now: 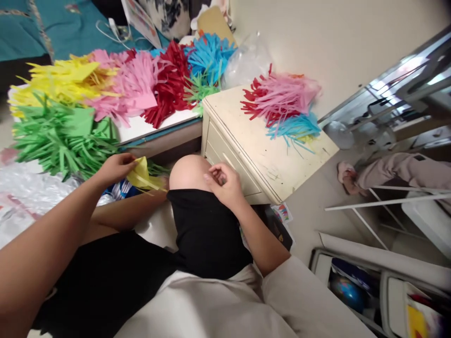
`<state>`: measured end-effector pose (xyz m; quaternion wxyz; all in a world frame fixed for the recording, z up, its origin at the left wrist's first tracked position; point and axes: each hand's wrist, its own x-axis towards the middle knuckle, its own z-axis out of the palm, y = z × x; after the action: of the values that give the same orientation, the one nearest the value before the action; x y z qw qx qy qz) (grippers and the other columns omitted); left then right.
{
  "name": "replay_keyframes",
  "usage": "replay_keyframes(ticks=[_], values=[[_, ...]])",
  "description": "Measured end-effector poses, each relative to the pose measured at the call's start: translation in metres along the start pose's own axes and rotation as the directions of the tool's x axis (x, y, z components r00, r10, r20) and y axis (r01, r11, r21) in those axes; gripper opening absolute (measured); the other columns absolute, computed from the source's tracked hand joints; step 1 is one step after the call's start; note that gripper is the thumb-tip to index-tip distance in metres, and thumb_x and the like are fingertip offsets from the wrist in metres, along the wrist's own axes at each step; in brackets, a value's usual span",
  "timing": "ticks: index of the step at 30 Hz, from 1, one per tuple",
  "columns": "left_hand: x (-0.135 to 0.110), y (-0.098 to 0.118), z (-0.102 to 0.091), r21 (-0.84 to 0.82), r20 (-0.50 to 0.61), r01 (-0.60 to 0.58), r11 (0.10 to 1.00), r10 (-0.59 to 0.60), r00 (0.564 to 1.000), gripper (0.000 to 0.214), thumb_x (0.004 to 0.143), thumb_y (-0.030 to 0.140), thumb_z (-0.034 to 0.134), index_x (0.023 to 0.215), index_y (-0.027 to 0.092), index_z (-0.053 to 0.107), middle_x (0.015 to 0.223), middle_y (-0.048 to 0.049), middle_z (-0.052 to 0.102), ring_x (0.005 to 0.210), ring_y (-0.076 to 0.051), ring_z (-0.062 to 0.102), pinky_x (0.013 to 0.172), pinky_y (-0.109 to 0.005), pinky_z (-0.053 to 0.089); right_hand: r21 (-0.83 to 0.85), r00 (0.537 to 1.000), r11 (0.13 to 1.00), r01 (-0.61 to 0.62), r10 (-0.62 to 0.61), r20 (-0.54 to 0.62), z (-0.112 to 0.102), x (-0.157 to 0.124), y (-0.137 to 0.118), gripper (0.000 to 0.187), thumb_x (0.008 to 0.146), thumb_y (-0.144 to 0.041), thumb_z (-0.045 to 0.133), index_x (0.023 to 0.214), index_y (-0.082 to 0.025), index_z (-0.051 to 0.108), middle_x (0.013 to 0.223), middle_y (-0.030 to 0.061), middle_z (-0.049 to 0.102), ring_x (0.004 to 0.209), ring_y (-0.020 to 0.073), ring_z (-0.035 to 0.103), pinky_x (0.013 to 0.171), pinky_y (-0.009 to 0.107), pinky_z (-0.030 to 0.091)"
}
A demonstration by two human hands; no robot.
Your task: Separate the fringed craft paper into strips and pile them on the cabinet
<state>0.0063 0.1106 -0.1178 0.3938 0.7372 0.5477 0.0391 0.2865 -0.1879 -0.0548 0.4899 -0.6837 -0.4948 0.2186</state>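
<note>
My left hand (121, 168) pinches a piece of yellow fringed tissue paper (141, 174), whose cut strips hang to the right beside my knee. Just behind that hand lies a large heap of green fringed paper (66, 138). My right hand (225, 185) hovers by my bare knee, its fingers loosely curled, thumb and index apart, and nothing visible in it. Near it stands a cream cabinet (225, 115); on its top lies a bundle of pink fringed paper (285, 96) with red strips and blue fringed paper (296, 127).
Yellow fringed paper (63, 80), pink, dark red (172, 80) and blue fringed piles (211, 54) cover a white board. Clear plastic bags (244, 61) lean at the wall. A white metal frame (384, 199) and a cart (352, 263) stand to the right. Plastic wrapping (45, 183) lies at left.
</note>
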Motion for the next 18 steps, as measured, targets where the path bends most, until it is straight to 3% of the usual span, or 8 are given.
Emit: replay_keyframes(ticks=[1, 3, 5, 8, 10, 12, 16, 18], values=[[0.001, 0.000, -0.001, 0.014, -0.016, 0.004, 1.000, -0.003, 1.000, 0.018, 0.089, 0.034, 0.071, 0.095, 0.017, 0.074, 0.073, 0.0045, 0.072, 0.077, -0.017, 0.064, 0.069, -0.021, 0.046, -0.003, 1.000, 1.000, -0.017, 0.016, -0.011, -0.001, 0.000, 0.001, 0.038, 0.104, -0.064, 0.073, 0.097, -0.026, 0.070, 0.098, 0.0054, 0.073, 0.088, 0.0217, 0.070, 0.087, 0.040, 0.065], [0.000, 0.002, -0.003, 0.001, -0.044, -0.009, 1.000, 0.009, 0.999, 0.018, 0.090, 0.034, 0.070, 0.096, 0.017, 0.073, 0.073, 0.0052, 0.072, 0.076, -0.016, 0.063, 0.070, -0.021, 0.046, 0.013, 1.000, 0.999, 0.029, -0.029, 0.003, -0.003, 0.003, 0.004, 0.043, 0.103, -0.064, 0.074, 0.087, -0.027, 0.060, 0.091, 0.0032, 0.068, 0.089, 0.0212, 0.068, 0.091, 0.040, 0.064], [-0.002, 0.006, -0.003, -0.041, -0.043, -0.027, 0.999, 0.026, 0.999, 0.022, 0.089, 0.037, 0.071, 0.096, 0.017, 0.072, 0.075, 0.0036, 0.073, 0.077, -0.017, 0.064, 0.071, -0.022, 0.048, 0.055, 0.996, 0.995, 0.084, -0.085, 0.014, -0.004, 0.009, 0.008, 0.037, 0.101, -0.061, 0.076, 0.097, -0.026, 0.066, 0.110, 0.0065, 0.072, 0.103, 0.0222, 0.070, 0.098, 0.040, 0.063], [-0.005, 0.011, 0.000, -0.065, -0.019, -0.040, 0.997, 0.038, 0.999, 0.030, 0.084, 0.046, 0.075, 0.093, 0.018, 0.072, 0.079, -0.0009, 0.075, 0.077, -0.020, 0.068, 0.071, -0.026, 0.052, 0.121, 0.998, 0.993, -0.009, 0.001, 0.062, -0.006, 0.016, 0.016, 0.043, 0.097, -0.061, 0.079, 0.119, -0.026, 0.071, 0.115, 0.0063, 0.073, 0.094, 0.0201, 0.068, 0.081, 0.034, 0.060], [-0.005, 0.012, 0.002, -0.060, -0.024, -0.043, 0.997, 0.042, 0.999, 0.033, 0.081, 0.050, 0.075, 0.091, 0.019, 0.071, 0.080, -0.0035, 0.076, 0.076, -0.022, 0.069, 0.069, -0.028, 0.053, 0.123, 0.993, 0.989, -0.088, 0.078, 0.085, -0.006, 0.021, 0.023, 0.042, 0.098, -0.067, 0.077, 0.100, -0.026, 0.068, 0.091, 0.0013, 0.066, 0.081, 0.0189, 0.061, 0.074, 0.034, 0.055], [-0.003, 0.011, 0.003, -0.072, -0.040, -0.060, 0.996, 0.057, 0.998, 0.035, 0.078, 0.053, 0.074, 0.088, 0.020, 0.070, 0.078, -0.0048, 0.075, 0.074, -0.022, 0.068, 0.067, -0.028, 0.051, 0.137, 0.993, 0.985, -0.103, 0.094, 0.073, -0.003, 0.026, 0.031, 0.049, 0.100, -0.071, 0.072, 0.085, -0.026, 0.061, 0.081, 0.0001, 0.061, 0.080, 0.0198, 0.060, 0.079, 0.036, 0.056], [0.001, 0.005, 0.002, -0.105, -0.054, -0.083, 0.991, 0.077, 0.996, 0.035, 0.074, 0.054, 0.072, 0.085, 0.020, 0.068, 0.075, -0.0042, 0.071, 0.072, -0.021, 0.064, 0.066, -0.028, 0.049, 0.164, 0.995, 0.982, -0.094, 0.095, 0.004, 0.007, 0.033, 0.044, 0.044, 0.100, -0.070, 0.069, 0.100, -0.026, 0.067, 0.106, 0.0057, 0.074, 0.096, 0.0237, 0.068, 0.085, 0.038, 0.059], [0.001, 0.002, 0.001, -0.109, -0.052, -0.082, 0.991, 0.076, 0.996, 0.037, 0.075, 0.055, 0.073, 0.086, 0.021, 0.067, 0.076, -0.0046, 0.072, 0.073, -0.021, 0.064, 0.066, -0.028, 0.049, 0.136, 0.991, 0.982, -0.129, 0.132, -0.015, 0.011, 0.032, 0.050, 0.044, 0.102, -0.069, 0.067, 0.093, -0.026, 0.065, 0.093, 0.0032, 0.070, 0.087, 0.0226, 0.065, 0.078, 0.036, 0.055]])
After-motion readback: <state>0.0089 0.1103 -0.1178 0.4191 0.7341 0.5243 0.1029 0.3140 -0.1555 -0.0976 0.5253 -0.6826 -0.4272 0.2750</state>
